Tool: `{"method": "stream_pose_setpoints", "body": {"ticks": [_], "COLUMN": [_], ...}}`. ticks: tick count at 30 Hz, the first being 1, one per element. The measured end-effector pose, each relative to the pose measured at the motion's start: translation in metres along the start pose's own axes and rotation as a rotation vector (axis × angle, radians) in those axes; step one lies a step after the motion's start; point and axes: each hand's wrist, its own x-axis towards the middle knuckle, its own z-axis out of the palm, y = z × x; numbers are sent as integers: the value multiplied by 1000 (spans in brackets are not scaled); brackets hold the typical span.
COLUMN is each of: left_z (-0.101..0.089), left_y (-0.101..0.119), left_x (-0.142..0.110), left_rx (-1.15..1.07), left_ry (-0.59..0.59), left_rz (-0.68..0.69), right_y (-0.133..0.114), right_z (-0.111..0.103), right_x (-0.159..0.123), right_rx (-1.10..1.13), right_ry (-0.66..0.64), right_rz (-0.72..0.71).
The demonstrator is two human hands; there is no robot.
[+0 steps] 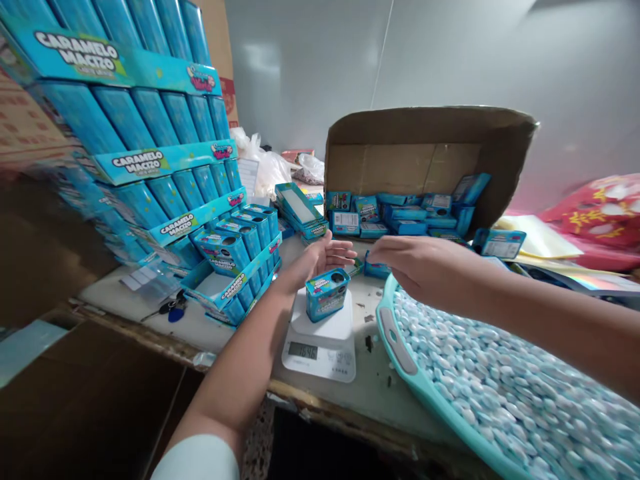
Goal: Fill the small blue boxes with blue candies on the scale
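Observation:
A small blue candy box [327, 293] stands on a white digital scale [320, 343] at the table's front. My left hand [320, 259] hovers just behind the box, palm up, fingers apart and holding nothing. My right hand [417, 263] reaches leftward above the rim of a teal tray [400, 347] heaped with pale blue wrapped candies [505, 393]. Its fingers are stretched out and close together toward a small blue box [376, 269] lying on the table. Nothing shows in that hand.
Stacked blue "Caramelo Macizo" display cartons [150, 160] tower at the left. An open display tray of boxes [240, 260] sits beside them. A tipped cardboard carton [425, 160] holds several small blue boxes. Plastic bags lie behind; a red bag [595, 207] lies at the right.

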Motion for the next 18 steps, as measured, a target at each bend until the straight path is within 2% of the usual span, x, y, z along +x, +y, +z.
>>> {"method": "stream_pose_setpoints", "body": {"ticks": [2, 5, 7, 9, 10, 13, 16, 18], "left_z": [4, 22, 45, 78, 94, 135, 155, 164], "left_y": [20, 51, 57, 44, 30, -31, -88, -107], "left_x": [-20, -70, -108, -139, -151, -169, -169, -163], "left_rx": [149, 259, 298, 450, 537, 977, 1239, 1242], "left_ry": [-14, -96, 77, 208, 208, 296, 450, 448], "left_rz": [108, 257, 485, 686, 635, 255, 120, 40], "right_y": [10, 31, 43, 49, 50, 45, 38, 33], "right_z": [-9, -13, -8, 4, 10, 22, 21, 15], "right_x": [-24, -57, -73, -81, -82, -83, -85, -87], "right_rx": [-161, -113, -12, 70, 94, 119, 118, 114], "right_ry": [-123, -264, -346, -386, -385, -342, -307, -317], "right_rz": [117, 360, 433, 406, 377, 318, 321, 302]}}
